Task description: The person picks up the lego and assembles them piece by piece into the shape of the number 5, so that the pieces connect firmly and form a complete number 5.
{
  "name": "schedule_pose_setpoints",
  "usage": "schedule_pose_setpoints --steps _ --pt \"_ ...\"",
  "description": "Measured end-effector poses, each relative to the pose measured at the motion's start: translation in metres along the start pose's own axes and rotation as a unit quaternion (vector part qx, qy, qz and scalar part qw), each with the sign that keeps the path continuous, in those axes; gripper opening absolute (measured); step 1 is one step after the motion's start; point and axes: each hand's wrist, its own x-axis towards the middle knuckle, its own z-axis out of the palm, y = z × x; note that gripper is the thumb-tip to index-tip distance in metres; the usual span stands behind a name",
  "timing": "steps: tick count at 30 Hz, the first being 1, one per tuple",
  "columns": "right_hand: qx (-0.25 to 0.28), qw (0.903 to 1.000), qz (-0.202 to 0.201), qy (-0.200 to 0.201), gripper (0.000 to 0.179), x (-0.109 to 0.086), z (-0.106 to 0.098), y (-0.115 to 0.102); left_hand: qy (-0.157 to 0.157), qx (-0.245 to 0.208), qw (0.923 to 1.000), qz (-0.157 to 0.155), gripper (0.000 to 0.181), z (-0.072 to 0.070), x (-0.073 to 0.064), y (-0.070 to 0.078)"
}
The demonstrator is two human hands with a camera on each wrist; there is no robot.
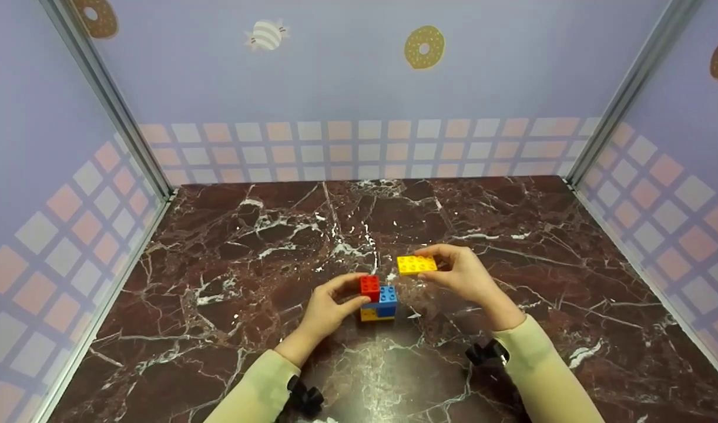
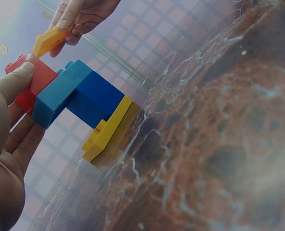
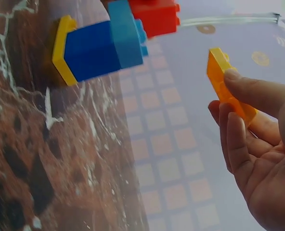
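Note:
My left hand [image 1: 327, 305] pinches the red brick [image 1: 369, 285] that tops a small stack on the table. Beneath the red brick lies a light blue brick [image 2: 65, 91], offset so that its studs show to the right. A dark blue brick [image 2: 96, 98] comes under that, and a thin yellow plate brick [image 2: 111, 130] forms the bottom, its left studs uncovered. My right hand [image 1: 466, 275] holds a second thin yellow brick [image 1: 416, 264], studs up, between thumb and fingers. It is raised to the right of the stack and apart from it.
The stack stands on a dark red marbled table [image 1: 265, 241]. Patterned panels [image 1: 359, 88] enclose the back and both sides, joined by metal corner posts [image 1: 109, 97]. Black wrist mounts [image 1: 305, 396] sit at both sleeves.

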Motion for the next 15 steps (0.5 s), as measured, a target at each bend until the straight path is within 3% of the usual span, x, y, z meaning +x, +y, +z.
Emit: schedule_pose_setpoints --steps 15 --pt "0.003 1.0000 0.001 0.007 0.036 0.005 0.024 -0.014 0.000 0.003 1.0000 0.009 0.045 0.000 0.001 -0.002"
